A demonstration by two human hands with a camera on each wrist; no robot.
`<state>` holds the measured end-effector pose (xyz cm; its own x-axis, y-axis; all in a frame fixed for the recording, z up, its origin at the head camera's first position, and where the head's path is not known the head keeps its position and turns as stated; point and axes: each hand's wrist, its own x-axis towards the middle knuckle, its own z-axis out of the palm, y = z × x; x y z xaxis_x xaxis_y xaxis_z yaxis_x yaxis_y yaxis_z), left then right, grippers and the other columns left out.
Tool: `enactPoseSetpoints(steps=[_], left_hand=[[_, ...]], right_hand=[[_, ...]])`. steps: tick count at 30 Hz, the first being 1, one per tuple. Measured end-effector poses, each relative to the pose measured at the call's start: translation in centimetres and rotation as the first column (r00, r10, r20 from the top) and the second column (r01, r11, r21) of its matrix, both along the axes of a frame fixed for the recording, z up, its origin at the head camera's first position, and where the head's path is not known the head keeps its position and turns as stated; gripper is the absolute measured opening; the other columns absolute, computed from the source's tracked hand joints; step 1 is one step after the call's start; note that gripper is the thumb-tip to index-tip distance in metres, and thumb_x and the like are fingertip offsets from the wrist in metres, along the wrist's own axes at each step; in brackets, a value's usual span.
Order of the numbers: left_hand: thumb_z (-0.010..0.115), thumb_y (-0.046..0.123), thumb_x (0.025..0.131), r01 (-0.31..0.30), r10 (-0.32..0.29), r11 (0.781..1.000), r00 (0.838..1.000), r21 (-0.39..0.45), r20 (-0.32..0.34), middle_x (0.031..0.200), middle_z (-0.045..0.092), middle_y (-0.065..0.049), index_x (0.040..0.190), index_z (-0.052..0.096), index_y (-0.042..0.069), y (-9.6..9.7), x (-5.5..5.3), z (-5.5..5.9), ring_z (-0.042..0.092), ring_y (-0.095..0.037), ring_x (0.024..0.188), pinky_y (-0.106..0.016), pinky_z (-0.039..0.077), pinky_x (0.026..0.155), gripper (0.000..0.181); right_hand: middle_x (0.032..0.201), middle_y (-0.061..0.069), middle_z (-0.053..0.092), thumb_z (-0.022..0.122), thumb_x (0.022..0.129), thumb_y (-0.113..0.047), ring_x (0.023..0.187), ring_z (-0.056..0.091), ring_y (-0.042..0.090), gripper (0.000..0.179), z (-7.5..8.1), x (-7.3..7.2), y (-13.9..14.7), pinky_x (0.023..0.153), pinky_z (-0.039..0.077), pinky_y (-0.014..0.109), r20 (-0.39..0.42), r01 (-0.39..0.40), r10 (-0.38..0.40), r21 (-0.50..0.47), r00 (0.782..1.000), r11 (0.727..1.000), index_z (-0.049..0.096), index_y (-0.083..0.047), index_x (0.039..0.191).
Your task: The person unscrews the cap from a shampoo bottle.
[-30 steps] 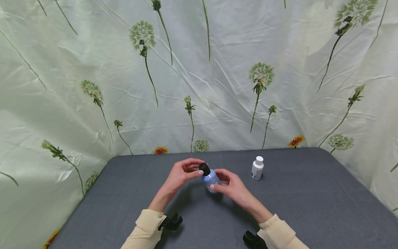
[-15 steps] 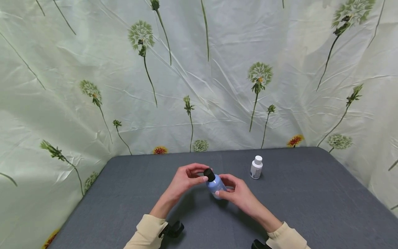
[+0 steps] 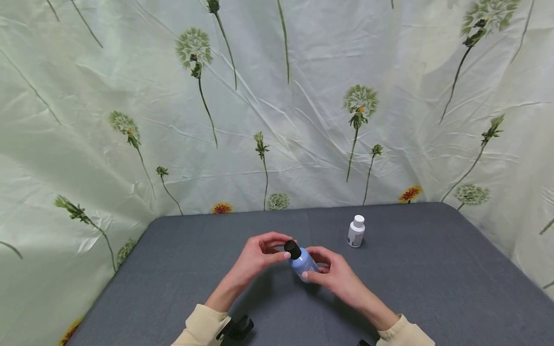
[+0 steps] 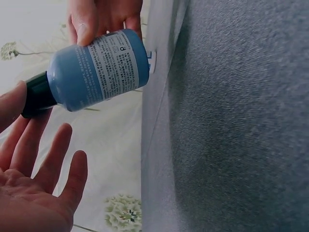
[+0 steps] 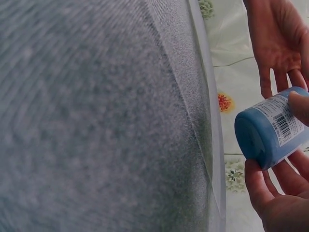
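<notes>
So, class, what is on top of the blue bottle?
A black cap, pinched by the left hand, tops the blue bottle; what lies beneath the cap is covered and cannot be seen.

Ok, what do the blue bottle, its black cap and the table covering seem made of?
Blue bottle: probably plastic, smooth and glossy, from its soft shoulder highlight; coated glass isn't ruled out. Black cap: likely plastic, opaque with a slight sheen. Table covering: apparently woven fabric, matte, by its fine ribbed texture.

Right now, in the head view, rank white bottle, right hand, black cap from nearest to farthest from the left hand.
1. Black cap: pinched by left hand.
2. Right hand: just right, gripping the blue bottle.
3. White bottle: farther right, toward the table's back.
</notes>
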<state>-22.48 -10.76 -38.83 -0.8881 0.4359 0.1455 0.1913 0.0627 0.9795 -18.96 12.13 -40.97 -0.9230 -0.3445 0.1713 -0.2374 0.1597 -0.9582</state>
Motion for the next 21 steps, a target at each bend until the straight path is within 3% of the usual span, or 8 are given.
enactPoseSetpoints(steps=[11, 16, 21], left_hand=[[0.078, 0.018, 0.086, -0.024, 0.024, 1.000, 1.000, -0.004, 0.012, 0.116, 0.070, -0.003, 0.118, 0.070, 0.014, -0.21, 0.97, -0.15, 0.066, -0.031, 0.097, -0.041, 0.052, 0.084, 0.033], [0.078, 0.019, 0.087, -0.032, 0.032, 0.999, 0.999, -0.008, -0.013, 0.116, 0.070, -0.003, 0.117, 0.069, 0.014, -0.21, 0.95, -0.18, 0.063, -0.029, 0.107, -0.040, 0.051, 0.086, 0.032], [0.073, 0.016, 0.091, 0.040, -0.040, 0.999, 0.997, -0.001, -0.061, 0.123, 0.066, -0.006, 0.124, 0.066, 0.012, -0.17, 0.82, -0.35, 0.058, -0.033, 0.114, -0.041, 0.049, 0.091, 0.034]], right_hand=[[0.123, 0.016, 0.061, 0.076, 0.087, -0.014, 0.111, 0.058, 0.027, 0.050, -0.23, 0.04, 0.10, 0.091, 0.049, 0.032, -0.012, -0.060, 0.060, -0.001, 0.998, 0.998, 0.056, 0.002, 0.129], [0.125, 0.016, 0.059, 0.074, 0.089, -0.015, 0.114, 0.057, 0.027, 0.050, -0.14, -0.06, 0.10, 0.094, 0.048, 0.033, 0.006, -0.087, 0.087, 0.000, 0.996, 0.996, 0.055, 0.001, 0.132], [0.129, 0.016, 0.057, 0.073, 0.091, -0.018, 0.117, 0.055, 0.027, 0.052, 0.02, -0.04, 0.22, 0.100, 0.044, 0.044, 0.034, -0.099, 0.098, 0.013, 0.995, 0.995, 0.052, 0.000, 0.135]])
